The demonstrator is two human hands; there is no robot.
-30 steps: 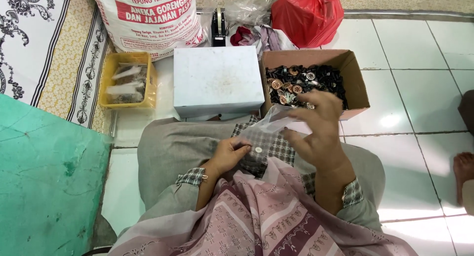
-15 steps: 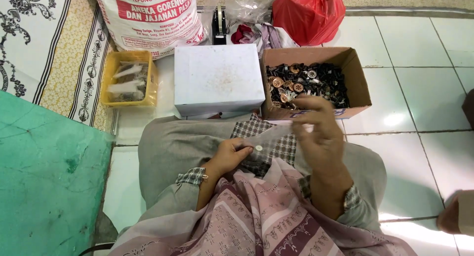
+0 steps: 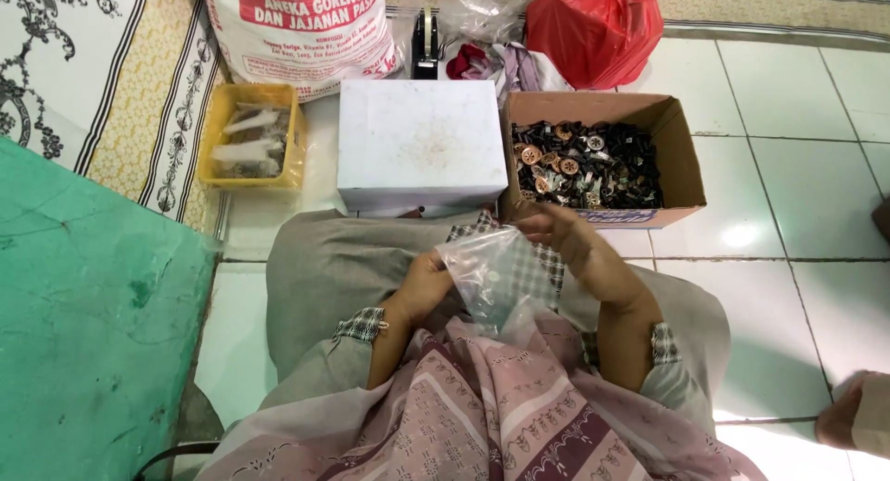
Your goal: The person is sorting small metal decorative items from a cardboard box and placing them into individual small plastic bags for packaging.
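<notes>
Both hands hold one small clear plastic bag [image 3: 489,275] over the lap, near the picture's centre. The left hand [image 3: 422,286] pinches its edge at 9 o'clock, fingers closed on the plastic; the right hand [image 3: 556,233] grips the top corner at 1 o'clock (also closed on it). Just beyond, at 12 o'clock, stands a white box [image 3: 419,143], and at 1 o'clock a cardboard box [image 3: 681,157] holding small dark parts [image 3: 584,164].

Two hands [image 3: 422,291] [image 3: 556,233] — one clear plastic bag [image 3: 487,272], one white box [image 3: 420,143], one cardboard box [image 3: 681,161], one yellow tray [image 3: 215,133]
</notes>
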